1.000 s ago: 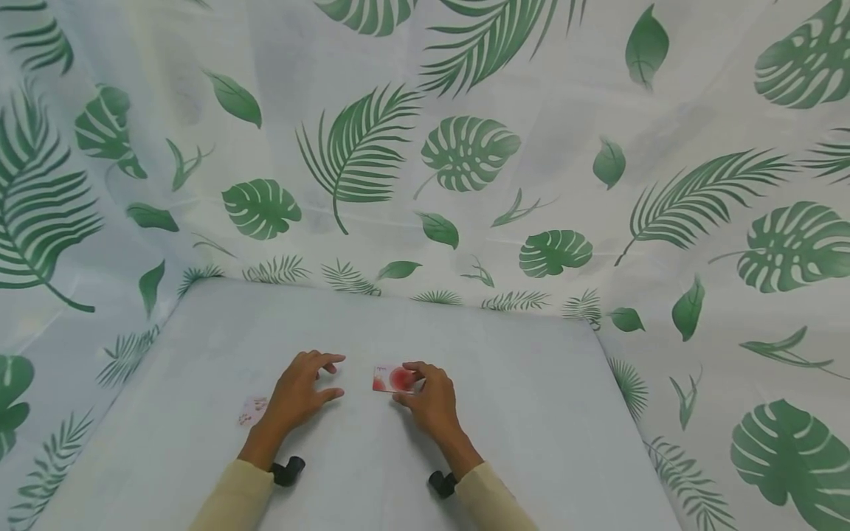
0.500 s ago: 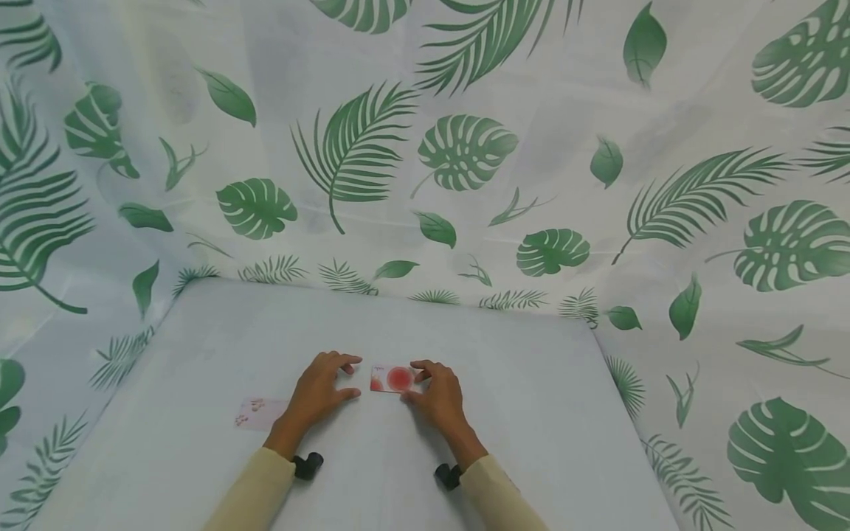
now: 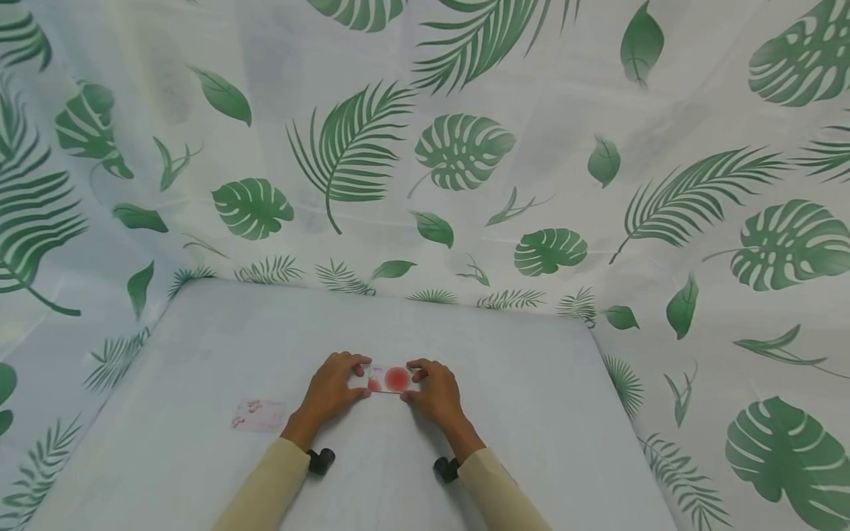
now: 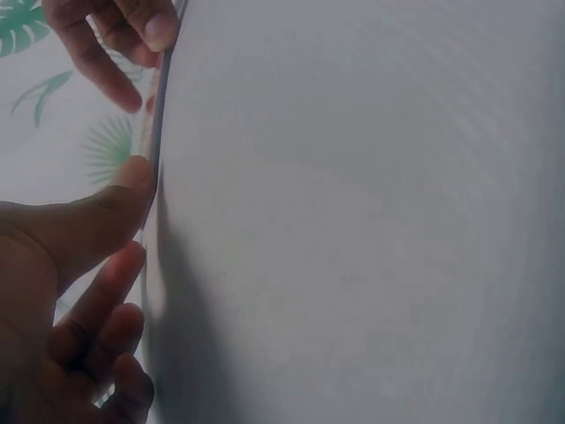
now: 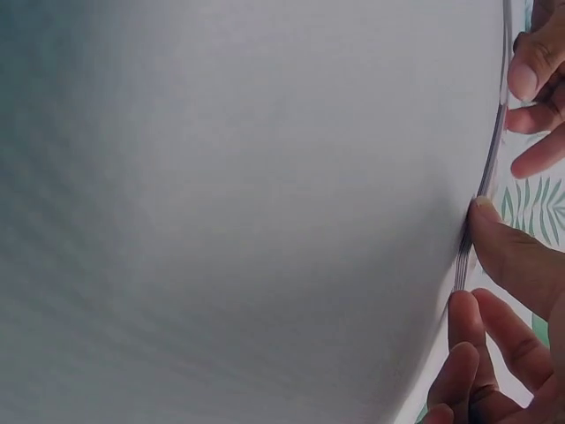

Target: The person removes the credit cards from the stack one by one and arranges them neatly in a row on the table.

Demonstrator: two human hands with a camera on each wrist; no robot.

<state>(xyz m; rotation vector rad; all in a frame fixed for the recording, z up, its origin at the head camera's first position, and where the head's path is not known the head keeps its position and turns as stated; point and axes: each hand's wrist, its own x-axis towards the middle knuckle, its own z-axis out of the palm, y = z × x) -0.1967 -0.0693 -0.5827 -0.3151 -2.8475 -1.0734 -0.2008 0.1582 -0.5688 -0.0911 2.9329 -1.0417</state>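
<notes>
A small stack of cards [image 3: 396, 379], its top face pale pink with a red circle, lies on the white table between both hands. Its layered edge [image 5: 463, 256] shows in the right wrist view. The left hand [image 3: 330, 386] holds the stack's left end, thumb at the near edge and fingertips at the far corner. At the right end, the right hand [image 3: 438, 394] grips it the same way. Left of the left wrist, a pale pink card [image 3: 259, 415] with small reddish marks lies flat on the table.
The white tabletop [image 3: 531, 413] reaches back to a white curtain [image 3: 571, 74] printed with green leaves, which also hangs on both sides. A small black device [image 3: 322, 462] sits at the left wrist, another black device [image 3: 446, 469] at the right.
The left hand has moved right until it meets the stack's left end. This uncovers the pale card. The right hand shifted slightly right and stays at the stack's right end.
</notes>
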